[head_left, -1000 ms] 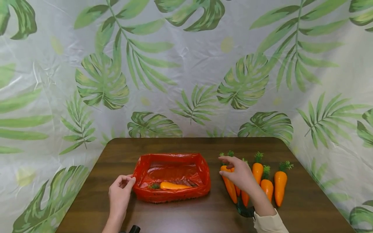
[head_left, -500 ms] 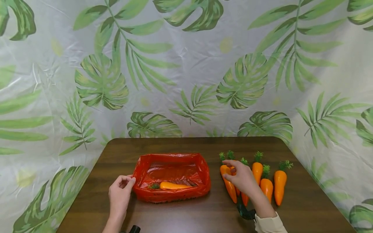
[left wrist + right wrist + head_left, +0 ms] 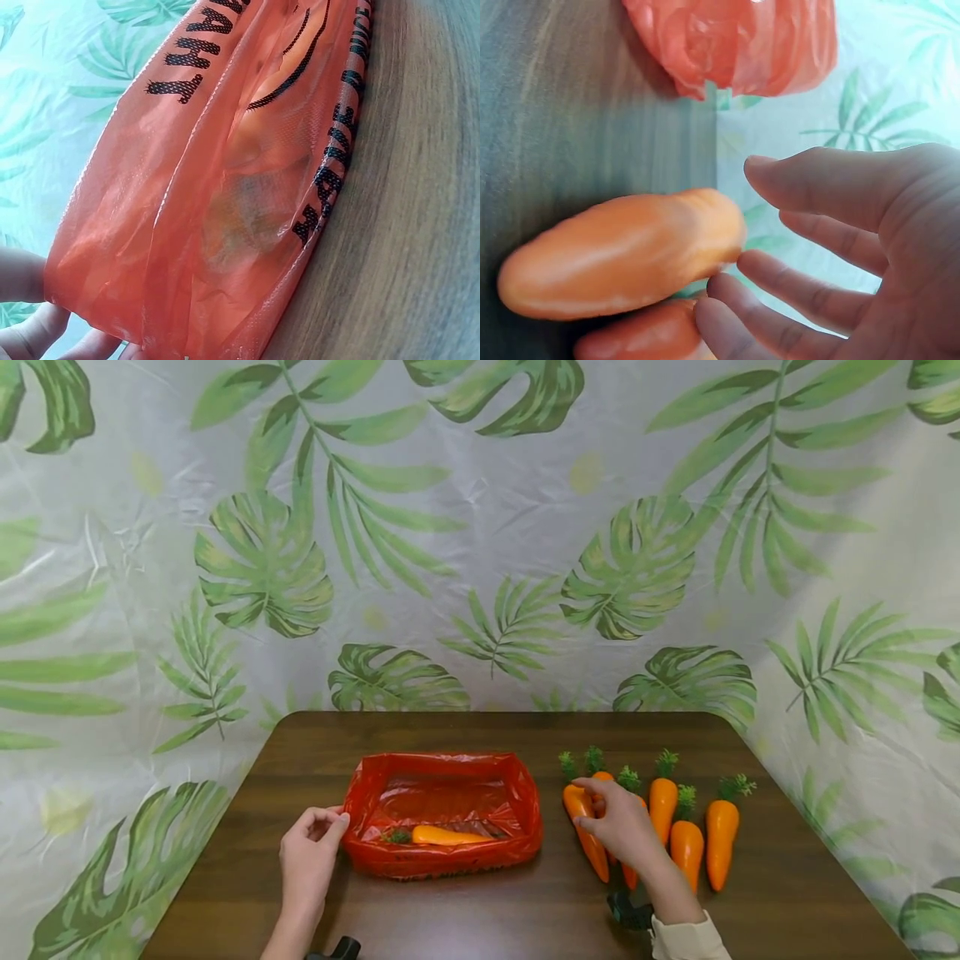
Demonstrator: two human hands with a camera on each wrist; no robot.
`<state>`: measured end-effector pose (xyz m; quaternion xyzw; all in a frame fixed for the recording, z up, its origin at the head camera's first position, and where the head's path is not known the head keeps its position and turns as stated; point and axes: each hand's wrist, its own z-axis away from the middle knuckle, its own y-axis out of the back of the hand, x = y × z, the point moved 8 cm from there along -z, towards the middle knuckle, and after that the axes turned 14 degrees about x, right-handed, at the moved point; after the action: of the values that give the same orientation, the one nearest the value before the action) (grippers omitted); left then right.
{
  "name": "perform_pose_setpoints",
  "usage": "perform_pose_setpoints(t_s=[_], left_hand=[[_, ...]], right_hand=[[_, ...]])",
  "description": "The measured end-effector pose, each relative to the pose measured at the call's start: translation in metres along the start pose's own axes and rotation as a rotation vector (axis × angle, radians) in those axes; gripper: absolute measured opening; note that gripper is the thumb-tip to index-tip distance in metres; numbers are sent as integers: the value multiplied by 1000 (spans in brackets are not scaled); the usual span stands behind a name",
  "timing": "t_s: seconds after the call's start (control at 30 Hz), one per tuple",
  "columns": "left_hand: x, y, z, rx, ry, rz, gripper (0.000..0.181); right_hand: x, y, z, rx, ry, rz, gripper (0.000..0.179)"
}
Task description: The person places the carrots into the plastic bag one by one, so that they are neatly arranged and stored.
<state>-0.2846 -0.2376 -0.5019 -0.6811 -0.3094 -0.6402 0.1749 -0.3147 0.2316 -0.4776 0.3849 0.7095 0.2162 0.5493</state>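
Observation:
My left hand (image 3: 310, 856) pinches the left rim of an open red plastic bag (image 3: 442, 862) between thumb and fingers. In the left wrist view, the fingertips (image 3: 37, 330) meet the corner of the bag, which has black lettering. Inside the bag lies one orange toy carrot (image 3: 450, 837) with a green top. My right hand (image 3: 618, 827) hovers over the leftmost carrot (image 3: 622, 255) of a group, its fingers loosely bent. The right wrist view has the fingertips at the carrot's thick end, while the thumb stands apart from it.
Several more carrots lie right of the bag, among them one short carrot (image 3: 686, 852) and one at the far right (image 3: 722, 843). Each wrist wears a black camera mount (image 3: 630, 912). A leaf-patterned sheet (image 3: 480, 527) hangs behind the brown table (image 3: 450, 918).
My right hand has come down a little onto the leftmost carrot, which has shifted slightly left at its top. The left hand keeps its hold on the bag's rim.

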Motion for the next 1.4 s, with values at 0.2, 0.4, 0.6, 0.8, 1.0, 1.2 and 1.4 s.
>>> perform_pose_setpoints(t_s=[0.2,0.4,0.6,0.8,1.0,1.2,1.4], left_hand=[[1,0,0,1,11,7,20],[2,0,0,1,4,3,20],[2,-1,-1,14,0,11,18],[3,0,0,12,-2,9,18],[2,1,1,10,-9,-8,19],[0,1,1,15,-7,8,18],[2,1,0,14,-16,4,17]], right_hand=[[3,-9,1,-29,-28,-8,61],[3,-12,0,-30,-33,23,64],[-1,-14,1,-22,-16,79,64],[-3,-20,2,-39,-14,120,67],[-1,-23,4,-40,-21,118,71],[-1,-23,8,-24,-11,147,74],[-4,-26,10,-37,-17,142,76]])
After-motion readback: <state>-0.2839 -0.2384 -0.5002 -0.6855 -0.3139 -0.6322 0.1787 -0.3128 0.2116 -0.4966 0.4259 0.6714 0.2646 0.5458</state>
